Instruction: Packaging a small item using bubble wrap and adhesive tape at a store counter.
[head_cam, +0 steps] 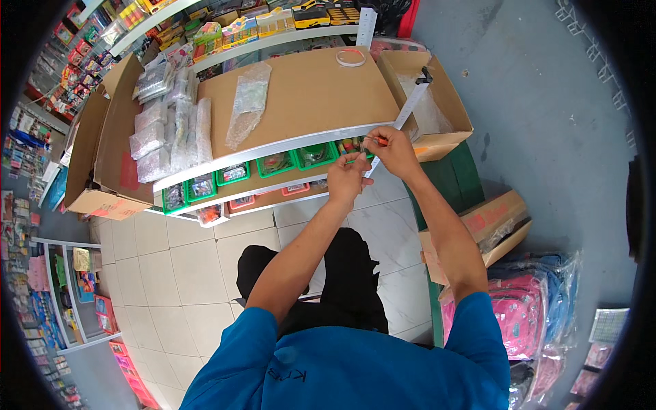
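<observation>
My right hand [392, 148] is closed around a small tool with an orange-red handle [381, 141], by the right end of the shelf. Just left of it and slightly lower, my left hand [348, 177] pinches something small and thin between its fingertips; what it is cannot be told. Both hands are close together in front of the shelf's metal front edge [277, 146]. Below that edge stand green plastic baskets [277, 163] of small packed goods. On the brown shelf board [312, 92] lie a bubble-wrapped packet [250, 97] and a roll of white tape [351, 57].
Bubble-wrapped packs [169, 118] are piled at the board's left, beside an open cardboard box [115, 154]. Another open box [451, 97] stands right of the slotted upright [411, 102]. Wrapped pink backpacks [517, 312] and a carton [494, 220] stand at my right.
</observation>
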The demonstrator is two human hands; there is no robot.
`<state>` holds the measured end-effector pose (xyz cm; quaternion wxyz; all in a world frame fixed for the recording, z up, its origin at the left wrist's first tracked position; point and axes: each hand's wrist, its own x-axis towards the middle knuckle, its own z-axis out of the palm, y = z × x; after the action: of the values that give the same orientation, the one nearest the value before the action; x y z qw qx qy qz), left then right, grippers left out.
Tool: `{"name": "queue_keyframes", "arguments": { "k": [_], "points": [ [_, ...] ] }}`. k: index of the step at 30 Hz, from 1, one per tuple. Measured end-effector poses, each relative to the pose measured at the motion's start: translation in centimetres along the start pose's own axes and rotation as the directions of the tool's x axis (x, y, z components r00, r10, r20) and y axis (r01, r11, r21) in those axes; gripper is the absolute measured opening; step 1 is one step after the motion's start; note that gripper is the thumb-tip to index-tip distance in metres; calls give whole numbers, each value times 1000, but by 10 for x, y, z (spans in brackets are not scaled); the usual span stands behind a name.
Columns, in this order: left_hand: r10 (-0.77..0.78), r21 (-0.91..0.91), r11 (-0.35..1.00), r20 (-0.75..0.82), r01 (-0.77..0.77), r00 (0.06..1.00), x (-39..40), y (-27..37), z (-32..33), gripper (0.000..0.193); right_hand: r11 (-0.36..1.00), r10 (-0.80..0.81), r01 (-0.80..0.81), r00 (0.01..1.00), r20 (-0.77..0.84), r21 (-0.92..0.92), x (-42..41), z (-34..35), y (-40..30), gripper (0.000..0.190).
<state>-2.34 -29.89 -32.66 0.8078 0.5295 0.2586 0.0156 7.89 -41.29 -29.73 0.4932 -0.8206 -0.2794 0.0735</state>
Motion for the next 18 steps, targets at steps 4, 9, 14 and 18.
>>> {"name": "queue_keyframes", "arguments": {
  "k": [4, 9, 14, 18],
  "points": [
    [21, -95, 995, 3, -21, 1000, 6, 0, 7, 36, 980, -152, 129, 977, -146, -154, 5, 6, -9, 13],
    [133, -207, 969, -32, -136, 991, 9, -5, 12, 35, 969, -139, 96, 973, -184, -228, 18, 6, -10, 15],
    [132, -237, 961, -64, -143, 989, 16, -9, 11, 32, 972, -137, 101, 977, -165, -212, 25, 10, -11, 13],
    [138, -236, 960, -67, -150, 988, 15, -6, 14, 34, 964, -126, 84, 980, -154, -253, 29, 8, -8, 22]
  ]
}}
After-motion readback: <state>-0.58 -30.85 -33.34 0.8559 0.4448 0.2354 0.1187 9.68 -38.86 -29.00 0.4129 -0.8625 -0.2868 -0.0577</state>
